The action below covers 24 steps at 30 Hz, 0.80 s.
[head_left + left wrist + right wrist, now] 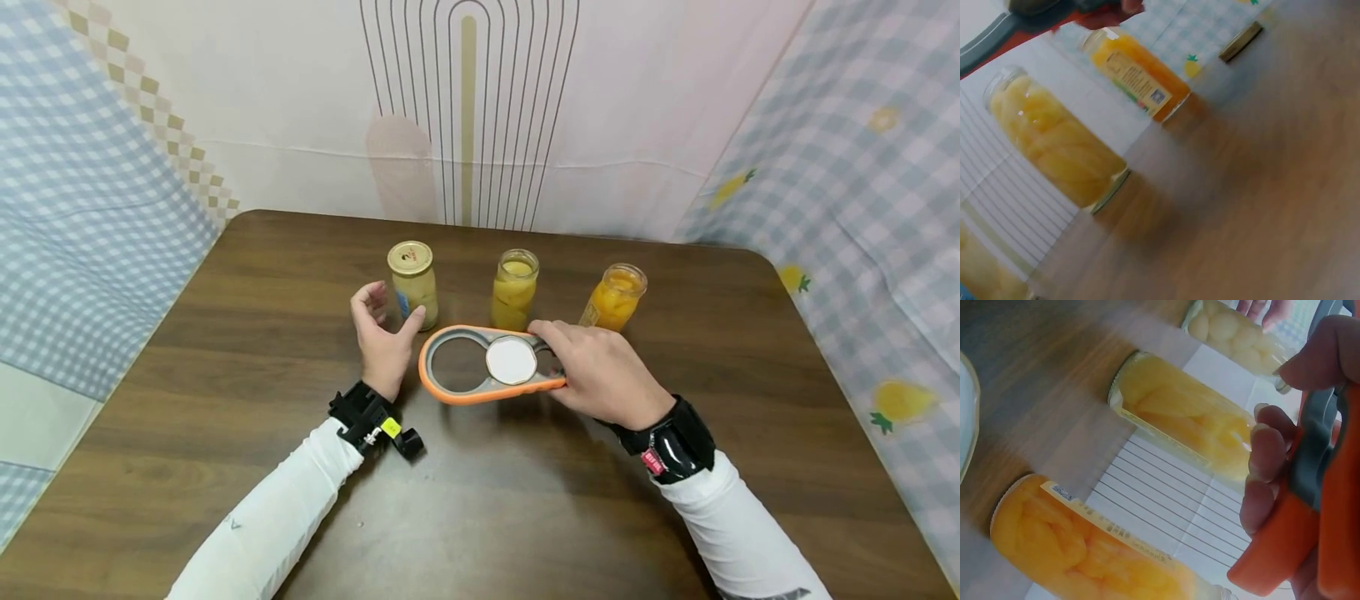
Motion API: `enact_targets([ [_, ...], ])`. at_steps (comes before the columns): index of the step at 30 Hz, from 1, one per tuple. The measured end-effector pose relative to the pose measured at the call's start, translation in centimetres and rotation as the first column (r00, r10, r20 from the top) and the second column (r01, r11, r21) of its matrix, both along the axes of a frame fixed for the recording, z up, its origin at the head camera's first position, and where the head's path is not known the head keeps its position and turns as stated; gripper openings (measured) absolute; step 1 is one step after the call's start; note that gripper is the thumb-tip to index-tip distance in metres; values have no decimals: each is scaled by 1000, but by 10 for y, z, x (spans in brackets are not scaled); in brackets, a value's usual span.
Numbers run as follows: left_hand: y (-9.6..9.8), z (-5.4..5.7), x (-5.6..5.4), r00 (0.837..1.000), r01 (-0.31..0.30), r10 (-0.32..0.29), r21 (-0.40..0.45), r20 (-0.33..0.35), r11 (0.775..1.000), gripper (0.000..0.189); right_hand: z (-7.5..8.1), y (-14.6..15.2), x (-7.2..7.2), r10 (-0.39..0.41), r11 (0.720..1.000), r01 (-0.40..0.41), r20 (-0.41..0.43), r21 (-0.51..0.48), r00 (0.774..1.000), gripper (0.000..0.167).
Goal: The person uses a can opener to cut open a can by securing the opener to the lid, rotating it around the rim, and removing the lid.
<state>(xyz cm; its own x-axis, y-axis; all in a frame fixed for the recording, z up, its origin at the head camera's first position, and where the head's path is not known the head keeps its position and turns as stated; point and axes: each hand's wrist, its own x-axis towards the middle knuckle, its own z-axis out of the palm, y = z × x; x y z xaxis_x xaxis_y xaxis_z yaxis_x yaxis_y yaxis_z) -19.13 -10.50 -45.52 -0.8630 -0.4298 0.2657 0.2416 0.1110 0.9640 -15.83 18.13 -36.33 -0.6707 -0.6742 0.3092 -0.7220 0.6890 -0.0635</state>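
My right hand point(607, 371) grips an orange and grey jar opener point(453, 398) by its handles, level above the table in front of the jars. A white disc point(512, 360) with a thin gold rim shows in the opener's middle opening. My left hand point(386, 346) is beside the left jar point(420, 292), its fingers spread at the jar's left and its thumb overlapping the glass. That jar has a gold lid point(410, 257) on and holds pale round pieces. The middle jar point(1054, 144) of yellow fruit and the right jar point(1141, 78) of orange fruit stand upright without lids.
A gold-rimmed lid point(1240, 42) lies on the brown wooden table point(480, 517), to the right of the orange fruit jar. Behind the table's far edge hangs a white patterned cloth point(292, 92). Blue checked cloths point(862, 167) hang at both sides.
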Motion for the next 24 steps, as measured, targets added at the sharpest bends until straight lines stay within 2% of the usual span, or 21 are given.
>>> enact_targets([
  [8,-10,1,-12,998,61,-61,14,-19,998,75,-4,-2,1,17,1000,-18,-41,-18,999,47],
  [16,-13,3,-10,988,154,-153,-29,36,988,79,-7,-4,0,88,996,-87,-34,30,996,41],
  [24,-12,-1,-11,980,185,-182,-35,78,982,80,-8,-5,1,114,992,-114,-2,56,993,39],
])
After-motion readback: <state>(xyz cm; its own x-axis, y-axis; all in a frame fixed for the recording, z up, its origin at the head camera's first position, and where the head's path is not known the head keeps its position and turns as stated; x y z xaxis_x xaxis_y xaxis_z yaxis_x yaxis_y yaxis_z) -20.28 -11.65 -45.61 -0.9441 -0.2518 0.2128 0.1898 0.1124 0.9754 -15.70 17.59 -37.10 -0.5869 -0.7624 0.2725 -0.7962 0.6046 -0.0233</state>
